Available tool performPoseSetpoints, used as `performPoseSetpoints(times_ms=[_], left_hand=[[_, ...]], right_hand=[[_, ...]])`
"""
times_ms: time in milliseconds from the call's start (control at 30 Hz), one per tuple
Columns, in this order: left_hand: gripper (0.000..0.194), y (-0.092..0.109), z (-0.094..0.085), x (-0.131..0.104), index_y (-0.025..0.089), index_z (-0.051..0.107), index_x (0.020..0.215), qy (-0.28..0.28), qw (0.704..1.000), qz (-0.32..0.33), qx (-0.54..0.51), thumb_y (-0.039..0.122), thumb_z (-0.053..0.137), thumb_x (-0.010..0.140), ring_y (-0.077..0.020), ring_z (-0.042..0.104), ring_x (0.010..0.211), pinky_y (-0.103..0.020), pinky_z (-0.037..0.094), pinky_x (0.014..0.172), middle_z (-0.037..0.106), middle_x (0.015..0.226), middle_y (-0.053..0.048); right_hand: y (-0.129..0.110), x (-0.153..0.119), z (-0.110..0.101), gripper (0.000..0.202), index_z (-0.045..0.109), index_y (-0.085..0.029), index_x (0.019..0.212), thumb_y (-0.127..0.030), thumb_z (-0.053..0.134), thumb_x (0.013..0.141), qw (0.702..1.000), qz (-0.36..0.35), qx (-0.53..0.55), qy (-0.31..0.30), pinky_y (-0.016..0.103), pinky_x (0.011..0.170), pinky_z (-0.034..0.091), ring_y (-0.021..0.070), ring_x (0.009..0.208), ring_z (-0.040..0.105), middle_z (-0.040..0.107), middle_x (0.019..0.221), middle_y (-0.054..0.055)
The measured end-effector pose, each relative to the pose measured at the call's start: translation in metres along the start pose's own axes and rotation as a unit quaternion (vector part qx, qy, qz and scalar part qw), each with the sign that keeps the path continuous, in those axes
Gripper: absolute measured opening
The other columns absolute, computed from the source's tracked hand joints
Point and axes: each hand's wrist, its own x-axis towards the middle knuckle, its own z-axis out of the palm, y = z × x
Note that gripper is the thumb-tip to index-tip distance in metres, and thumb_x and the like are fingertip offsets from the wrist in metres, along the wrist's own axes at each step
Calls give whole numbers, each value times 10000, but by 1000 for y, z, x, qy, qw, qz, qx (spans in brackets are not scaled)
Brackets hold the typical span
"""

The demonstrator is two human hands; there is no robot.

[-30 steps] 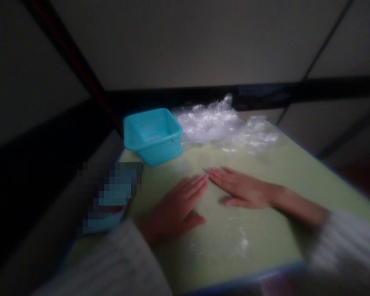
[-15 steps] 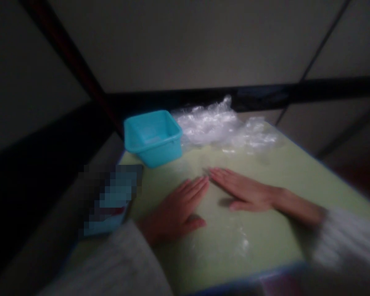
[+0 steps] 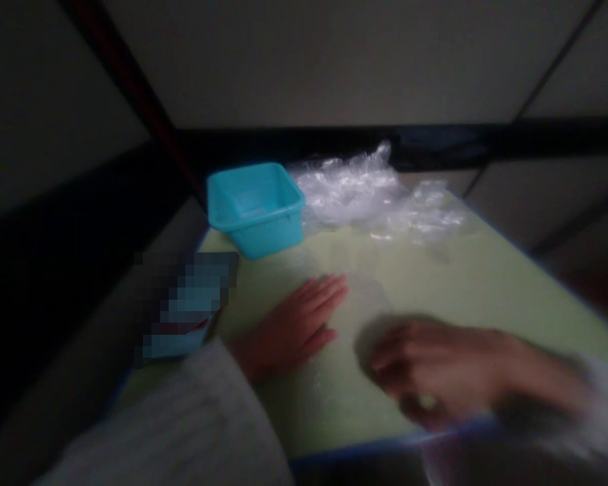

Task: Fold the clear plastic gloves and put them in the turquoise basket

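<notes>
A thin clear plastic sheet (image 3: pixel 362 293) lies on the pale green table (image 3: pixel 507 283), its outline faint. My left hand (image 3: pixel 301 324) rests flat on it, fingers stretched together and thumb apart. Over the near right part of the table is my right hand (image 3: pixel 436 371), blurred, with its fingers curled and the thumb bent toward them. Whether anything sits between those fingertips is too smeared to make out.
A turquoise basket (image 3: pixel 273 236) stands at the back left. Crumpled clear plastic (image 3: pixel 355 192) is heaped beside it along the back edge. A pixelated flat item (image 3: pixel 192 304) lies at the left edge. Walls rise behind the table.
My right hand has lifted off the sheet, moved toward the near right edge and curled its fingers. My left hand stays flat. The view has shifted slightly.
</notes>
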Motion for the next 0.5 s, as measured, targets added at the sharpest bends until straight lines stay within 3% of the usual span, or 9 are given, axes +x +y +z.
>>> performPoseSetpoints(times_ms=[233, 500], left_hand=[[627, 3, 4, 0, 142, 211, 1437, -18, 1000, 16, -1, 429, 418, 919, -222, 121, 1404, -440, 135, 1147, 212, 1509, -125], [600, 3, 4, 0, 163, 234, 1433, -16, 1000, 6, -16, 376, 449, 914, -229, 159, 1396, -442, 170, 1141, 229, 1505, -119]], right_hand=[[-6, -1, -1, 47, 631, -176, 683, -202, 592, 688, 1000, 9, -8, -22, 341, 601, 414, 178, 604, 540, 647, 690, 30], [-2, -2, -1, 87, 620, -175, 718, -135, 576, 655, 1000, 26, -3, -6, 325, 650, 438, 182, 647, 558, 647, 711, 41]])
